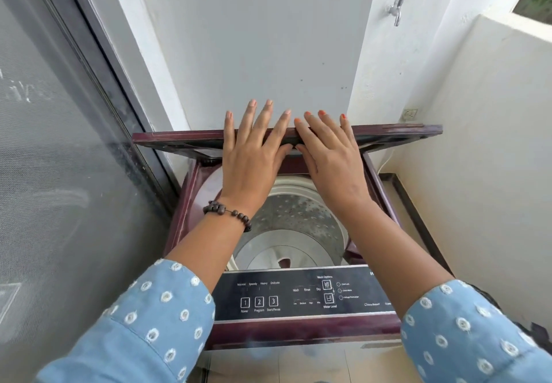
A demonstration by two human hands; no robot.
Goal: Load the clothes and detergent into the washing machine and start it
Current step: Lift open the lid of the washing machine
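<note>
At the far edge of the washing machine, both hands, left hand and right hand, press flat with spread fingers on the half-folded lid; push evenly until it stands back. Drum holds no clothes.

The washing machine looks like shiny dark red plastic. Its drum is shiny metal with little holes. The sleeves are soft blue cloth. The tap is shiny metal.

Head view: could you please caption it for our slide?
Both hands, left hand and right hand, press the raised lid above the drum.
</note>
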